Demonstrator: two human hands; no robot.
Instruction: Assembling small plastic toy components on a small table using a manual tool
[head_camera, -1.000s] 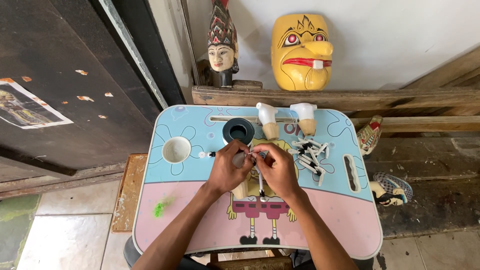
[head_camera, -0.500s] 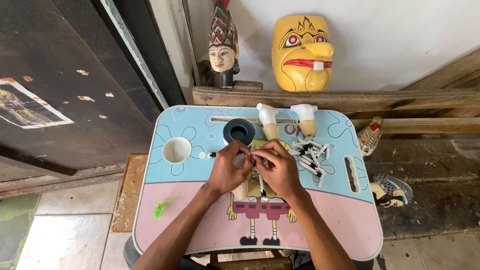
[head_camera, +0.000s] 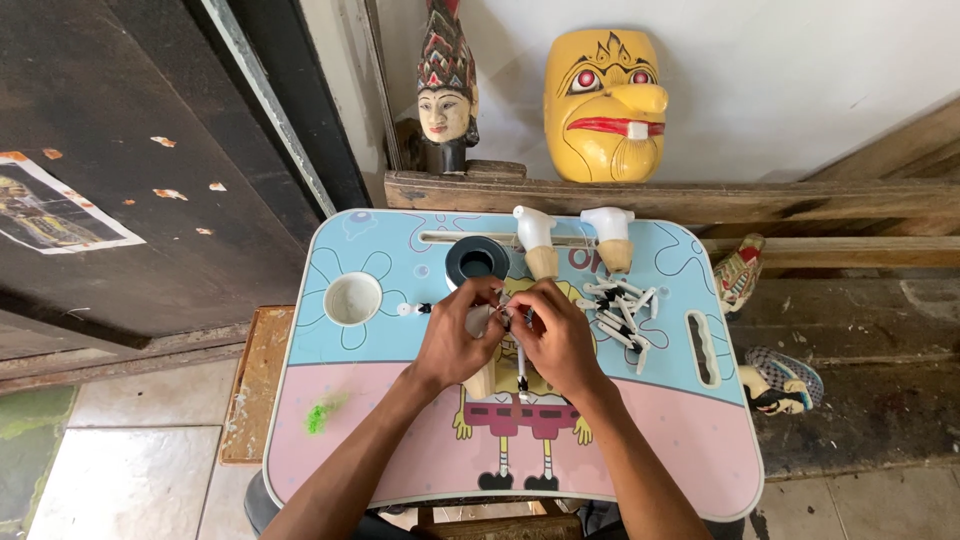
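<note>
A thin white stick with a dark tip stands roughly upright over the middle of the lap table, its top pinched between the fingertips of both hands. The left hand closes on it from the left, thumb and forefinger together, with a pale wooden piece showing below the palm; whether that hand also grips the piece I cannot tell. The right hand meets it from the right, fingers clamped on the same spot, where something small and dark is being worked. To do this step well, I judge, the pinch should stay close to the joint, wrists braced on the table, so the slender stick neither bends nor slips. Just right of the hands lies a heap of sticks. Behind them stand a black ring and two white-topped pegs; a white cup sits to the left. A yellow mask leans on the wall.
</note>
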